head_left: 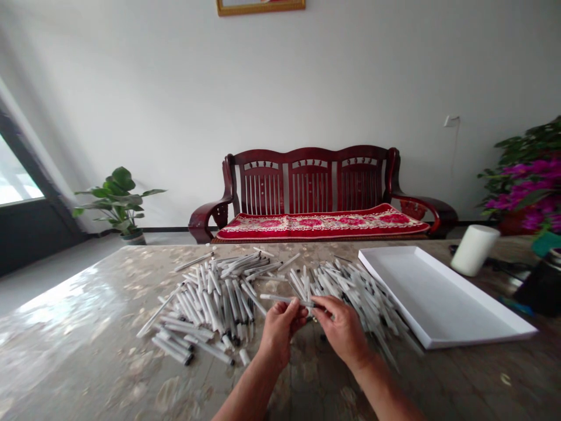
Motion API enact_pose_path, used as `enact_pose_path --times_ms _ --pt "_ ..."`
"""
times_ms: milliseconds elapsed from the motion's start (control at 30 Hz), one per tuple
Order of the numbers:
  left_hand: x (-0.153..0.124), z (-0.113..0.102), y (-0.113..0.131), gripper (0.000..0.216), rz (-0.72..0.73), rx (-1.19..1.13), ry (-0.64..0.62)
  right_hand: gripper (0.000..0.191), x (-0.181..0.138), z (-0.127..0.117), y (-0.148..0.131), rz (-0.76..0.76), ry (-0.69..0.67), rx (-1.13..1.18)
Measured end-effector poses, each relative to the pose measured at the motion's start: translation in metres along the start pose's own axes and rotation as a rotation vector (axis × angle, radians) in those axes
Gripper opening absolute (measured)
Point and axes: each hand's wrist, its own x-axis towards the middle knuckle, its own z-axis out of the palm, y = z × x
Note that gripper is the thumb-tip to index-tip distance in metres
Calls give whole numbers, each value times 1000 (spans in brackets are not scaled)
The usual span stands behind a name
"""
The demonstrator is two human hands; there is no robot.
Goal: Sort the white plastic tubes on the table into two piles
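White tubes [210,301] lie heaped in two loose piles on the counter [74,356], left of the tray [438,292]. Nearer me, my left hand [280,330] and right hand [342,327], both half-closed, pinch one tube [284,299] between them.

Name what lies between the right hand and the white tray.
In the head view, a loose heap of white plastic tubes with dark tips lies between the right hand and the white tray.
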Motion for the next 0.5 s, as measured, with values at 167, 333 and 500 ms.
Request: enact_pose_path --times_ms 167,333,500 --pt "2 -1 -4 42 54 15 11 41 0 4 -1 202 -63 4" --pt "4 -1 -7 46 70 -10 21 24 1 6 -1 121 24 28" --pt "5 0 -6 50 66 -32 10 22 1 4 -4 174 -7 72"
